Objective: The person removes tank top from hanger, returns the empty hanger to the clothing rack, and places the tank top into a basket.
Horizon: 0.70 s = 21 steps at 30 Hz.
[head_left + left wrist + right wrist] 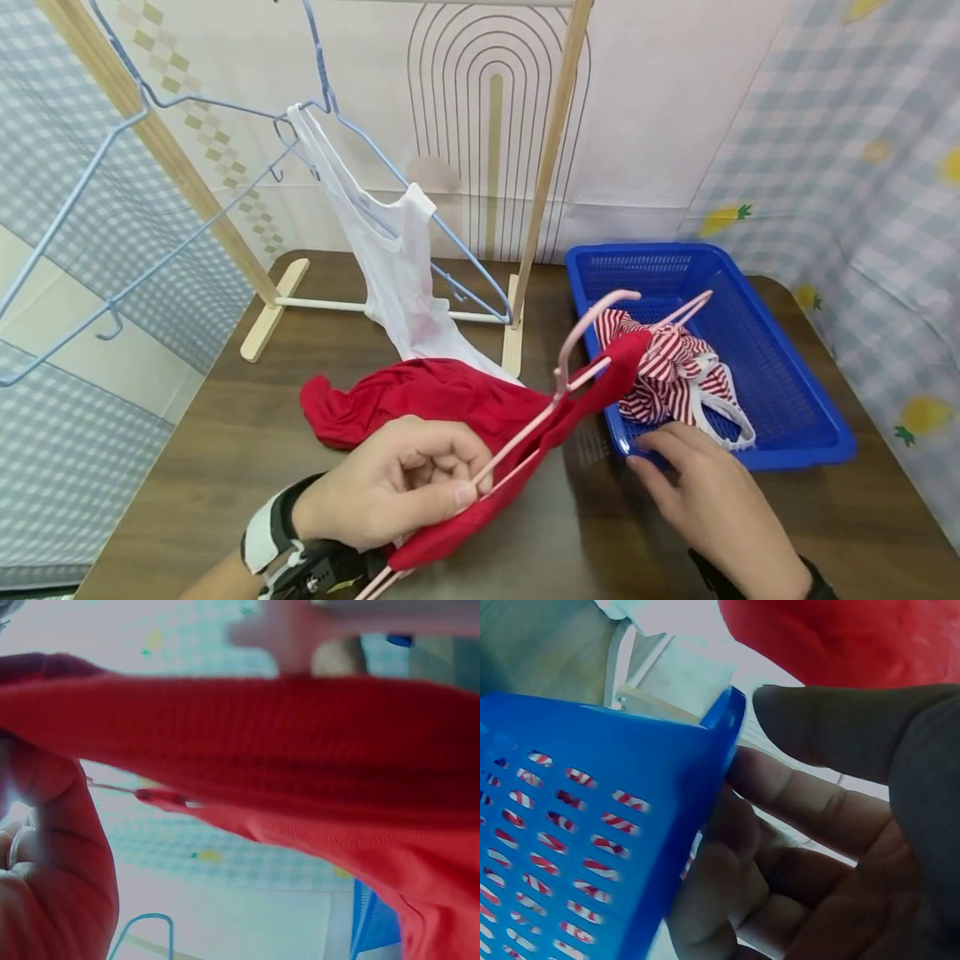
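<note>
Red garment (450, 392) is on the pink hanger (561, 381), lower centre of the frame; left grip (378, 490) pinches the hanger. Right grip (701, 492) sits at the lower-left corner of the blue basket (802, 457), can't tell if it's grasping. Step looks like fitting garment to hanger, nearly done; next likely calls for evening the cloth, then hooking onto the wooden rack (551, 158), upper centre

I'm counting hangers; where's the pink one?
Near the centre of the head view, the pink hanger is pinched in the left hand, with the red garment on it and its right end overlapping the blue basket.
</note>
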{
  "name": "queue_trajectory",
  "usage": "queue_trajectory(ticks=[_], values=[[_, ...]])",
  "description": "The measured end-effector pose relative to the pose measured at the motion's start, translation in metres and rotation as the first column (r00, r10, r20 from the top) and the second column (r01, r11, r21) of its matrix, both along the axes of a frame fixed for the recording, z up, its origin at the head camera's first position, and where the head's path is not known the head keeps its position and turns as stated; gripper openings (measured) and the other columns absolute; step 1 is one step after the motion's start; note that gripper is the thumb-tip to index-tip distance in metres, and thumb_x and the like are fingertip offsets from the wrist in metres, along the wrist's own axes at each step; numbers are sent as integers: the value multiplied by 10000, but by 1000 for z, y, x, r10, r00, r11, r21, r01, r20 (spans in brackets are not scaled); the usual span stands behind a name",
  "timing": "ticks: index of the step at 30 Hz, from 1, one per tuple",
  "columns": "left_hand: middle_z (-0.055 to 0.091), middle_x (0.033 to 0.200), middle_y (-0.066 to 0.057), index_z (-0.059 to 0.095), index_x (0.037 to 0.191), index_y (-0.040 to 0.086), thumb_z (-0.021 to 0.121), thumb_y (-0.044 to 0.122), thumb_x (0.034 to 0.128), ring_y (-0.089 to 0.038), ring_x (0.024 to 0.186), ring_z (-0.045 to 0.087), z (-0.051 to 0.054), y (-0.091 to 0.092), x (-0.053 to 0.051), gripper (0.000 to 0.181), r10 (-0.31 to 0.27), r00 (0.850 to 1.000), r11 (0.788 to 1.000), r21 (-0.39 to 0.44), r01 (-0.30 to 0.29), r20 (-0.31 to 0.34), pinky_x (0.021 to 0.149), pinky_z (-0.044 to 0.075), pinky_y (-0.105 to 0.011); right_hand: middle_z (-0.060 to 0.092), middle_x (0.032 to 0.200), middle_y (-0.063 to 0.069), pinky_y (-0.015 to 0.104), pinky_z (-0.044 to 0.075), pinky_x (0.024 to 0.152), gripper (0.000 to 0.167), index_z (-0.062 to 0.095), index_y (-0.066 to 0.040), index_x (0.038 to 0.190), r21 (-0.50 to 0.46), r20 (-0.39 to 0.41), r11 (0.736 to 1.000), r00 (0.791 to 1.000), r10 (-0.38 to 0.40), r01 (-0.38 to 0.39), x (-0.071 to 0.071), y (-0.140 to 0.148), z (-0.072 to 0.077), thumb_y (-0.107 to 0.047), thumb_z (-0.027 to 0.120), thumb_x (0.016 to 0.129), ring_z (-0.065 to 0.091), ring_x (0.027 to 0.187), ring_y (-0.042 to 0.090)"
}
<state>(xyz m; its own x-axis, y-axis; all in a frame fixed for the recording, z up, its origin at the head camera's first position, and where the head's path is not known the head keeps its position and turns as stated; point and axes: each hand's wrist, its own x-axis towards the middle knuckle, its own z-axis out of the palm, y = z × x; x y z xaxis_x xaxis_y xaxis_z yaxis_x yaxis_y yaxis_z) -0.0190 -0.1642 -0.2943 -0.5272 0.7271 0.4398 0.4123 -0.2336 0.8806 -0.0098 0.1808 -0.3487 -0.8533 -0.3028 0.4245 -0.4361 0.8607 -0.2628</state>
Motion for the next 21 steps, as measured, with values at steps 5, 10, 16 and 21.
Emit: queue_trajectory(ticks=[5,10,16,21], values=[[603,737,-99,616,1044,24,585,-73,950,-76,583,516,-3,2,-6,139,-63,997,995,-81,60,-33,513,475,-153,670,846,-47,122,454,633,150,746,-123,898,-186,-124,983,992,-11,-12,6,-2,21,-69,854,810,517,738,-38],[617,761,-59,637,1062,74,600,6,991,69,678,499,-2,0,-12,105,-97,991,975,-208,77,-88,564,499,-150,648,930,218,13,421,738,442,696,107,912,-480,-439,858,897,-54,-183,8,-16,47,-327,780,934,522,813,-53],[567,737,28,629,1073,153,594,122,1036,101,681,461,0,-2,-23,59,-132,980,931,-357,71,-149,589,462,-130,719,1087,300,99,498,901,446,748,108,1016,-364,-603,808,778,174,-462,-5,-25,59,-332,760,950,659,927,90],[577,766,64,632,1074,175,600,159,1039,94,693,471,0,-3,-29,50,-132,975,908,-416,47,-179,588,456,-130,755,890,162,157,443,777,393,794,40,908,-260,-526,846,803,279,-465,-10,-19,56,-316,668,1018,609,837,116]])
